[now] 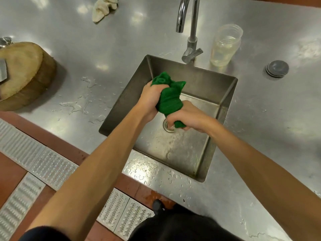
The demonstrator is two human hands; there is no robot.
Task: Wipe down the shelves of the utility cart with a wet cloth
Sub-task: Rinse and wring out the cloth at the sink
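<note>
Floor nearest, red tile with metal grates set in it; a dark shoe at the foot of the counter. Both bare forearms reach forward over the wet front edge of the steel tabletop and into the sink. Green cloth is over the sink, bunched into a thick roll and held between both hands. Right hand is the nearer one, fingers curled tight round the lower end of the cloth, just above the drain. Left hand is farther and higher, fist closed round the upper part, with loose folds of cloth sticking out past it. Sink bottom is wet and shiny around the drain. Puddles and drops lie on the tabletop left of the sink and along its front rim. Behind the sink stands a curved tap, no water visible coming from the spout. Just right of the tap is a clear plastic jar with pale liquid, upright. Farther right, a round grey cap sits flat on the tabletop. Far left, a thick round wooden block. At the back, a crumpled beige rag.
</note>
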